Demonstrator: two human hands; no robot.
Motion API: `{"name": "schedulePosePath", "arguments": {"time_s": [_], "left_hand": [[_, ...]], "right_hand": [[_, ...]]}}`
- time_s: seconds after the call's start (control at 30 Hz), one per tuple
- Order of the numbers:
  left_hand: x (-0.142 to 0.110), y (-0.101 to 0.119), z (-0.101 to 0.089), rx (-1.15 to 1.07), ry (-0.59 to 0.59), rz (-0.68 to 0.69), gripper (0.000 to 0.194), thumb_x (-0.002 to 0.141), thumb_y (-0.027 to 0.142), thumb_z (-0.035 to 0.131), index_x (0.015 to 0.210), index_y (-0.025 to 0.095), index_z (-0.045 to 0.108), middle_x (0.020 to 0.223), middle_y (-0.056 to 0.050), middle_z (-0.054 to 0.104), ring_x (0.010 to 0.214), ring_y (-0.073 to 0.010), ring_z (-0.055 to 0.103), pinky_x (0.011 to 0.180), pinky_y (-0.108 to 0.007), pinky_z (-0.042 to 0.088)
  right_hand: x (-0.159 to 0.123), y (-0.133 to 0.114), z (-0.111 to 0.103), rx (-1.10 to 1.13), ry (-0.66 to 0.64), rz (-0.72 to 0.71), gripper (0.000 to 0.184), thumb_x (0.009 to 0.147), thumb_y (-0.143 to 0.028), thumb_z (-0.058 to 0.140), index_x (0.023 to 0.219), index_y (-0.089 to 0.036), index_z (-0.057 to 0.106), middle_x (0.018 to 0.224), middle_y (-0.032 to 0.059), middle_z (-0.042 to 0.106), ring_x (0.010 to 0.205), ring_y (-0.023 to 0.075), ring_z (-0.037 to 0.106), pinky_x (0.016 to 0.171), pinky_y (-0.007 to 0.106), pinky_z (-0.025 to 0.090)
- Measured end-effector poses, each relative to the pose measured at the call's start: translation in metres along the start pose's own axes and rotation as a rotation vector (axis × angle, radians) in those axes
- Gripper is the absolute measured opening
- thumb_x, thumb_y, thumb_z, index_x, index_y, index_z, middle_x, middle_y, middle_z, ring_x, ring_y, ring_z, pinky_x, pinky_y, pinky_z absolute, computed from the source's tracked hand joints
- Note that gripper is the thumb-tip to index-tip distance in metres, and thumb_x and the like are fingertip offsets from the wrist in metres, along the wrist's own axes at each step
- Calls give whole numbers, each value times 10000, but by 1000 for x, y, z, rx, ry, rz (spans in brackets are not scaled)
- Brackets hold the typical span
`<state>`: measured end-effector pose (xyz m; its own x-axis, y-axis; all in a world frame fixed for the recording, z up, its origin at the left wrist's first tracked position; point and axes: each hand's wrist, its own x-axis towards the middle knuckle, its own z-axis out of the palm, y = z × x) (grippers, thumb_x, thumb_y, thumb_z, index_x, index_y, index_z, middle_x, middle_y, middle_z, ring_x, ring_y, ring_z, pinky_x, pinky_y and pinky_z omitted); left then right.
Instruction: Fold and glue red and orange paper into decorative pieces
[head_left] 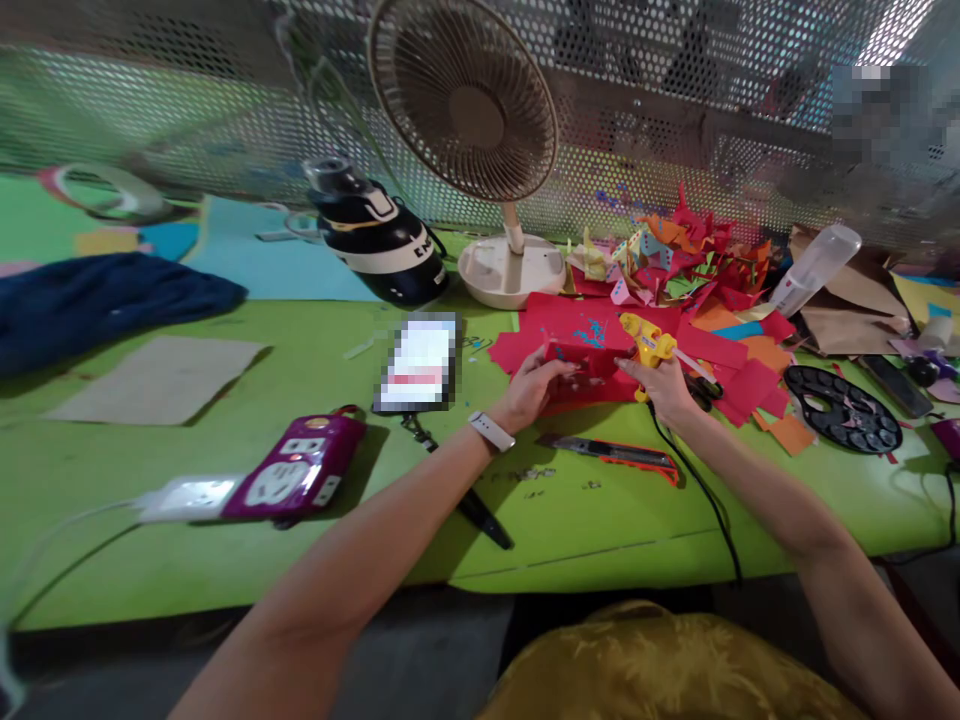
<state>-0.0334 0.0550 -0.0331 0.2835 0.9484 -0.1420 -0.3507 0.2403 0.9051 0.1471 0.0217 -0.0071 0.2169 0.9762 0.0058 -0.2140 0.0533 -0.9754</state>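
My left hand is closed on the edge of a folded red paper piece. My right hand grips a yellow glue gun with a black cord, and its fingertips are close to the right end of the same paper; whether they touch it I cannot tell. Under both hands lie red paper sheets with small blue markings on one part. Just nearer to me rests a utility knife with an orange-edged handle. Black scissors handles show partly beside my right hand.
A phone with a strap lies left of my hands, near a purple power strip. Behind stand a dark bottle and a fan. Colourful paper scraps, a clear bottle and a black palette are at right.
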Motion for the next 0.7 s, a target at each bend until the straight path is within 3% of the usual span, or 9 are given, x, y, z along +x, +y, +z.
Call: {"name": "schedulePosePath", "arguments": {"time_s": [0.27, 0.4, 0.57, 0.7], "left_hand": [[-15, 14, 15, 25, -64, -89, 379, 627, 360, 829, 919, 205, 645, 825, -22, 756, 716, -211, 722, 614, -310, 574], [-15, 14, 14, 21, -77, -108, 395, 675, 363, 833, 975, 202, 631, 919, -46, 771, 833, -221, 736, 674, -305, 579], [-11, 7, 7, -26, -60, -80, 480, 631, 284, 880, 1021, 204, 612, 950, -29, 773, 915, -193, 733, 824, -310, 575], [-8, 3, 5, 28, -73, -72, 367, 613, 295, 885, 903, 170, 698, 895, -42, 777, 862, -186, 731, 834, -292, 568]], "right_hand": [[-1, 6, -3, 34, 64, -6, 399, 482, -336, 894, 731, -225, 603, 692, -55, 638, 626, 120, 587, 710, 301, 543], [0, 8, -5, 44, 91, -19, 395, 492, -348, 889, 722, -229, 590, 684, -53, 630, 638, 125, 591, 696, 300, 539], [-1, 10, -4, 60, 90, -3, 388, 511, -351, 877, 742, -233, 588, 712, -46, 636, 660, 130, 611, 696, 302, 541], [-4, 11, -3, 65, 46, 42, 374, 540, -358, 869, 765, -230, 599, 704, -40, 644, 677, 147, 635, 669, 308, 541]]}}
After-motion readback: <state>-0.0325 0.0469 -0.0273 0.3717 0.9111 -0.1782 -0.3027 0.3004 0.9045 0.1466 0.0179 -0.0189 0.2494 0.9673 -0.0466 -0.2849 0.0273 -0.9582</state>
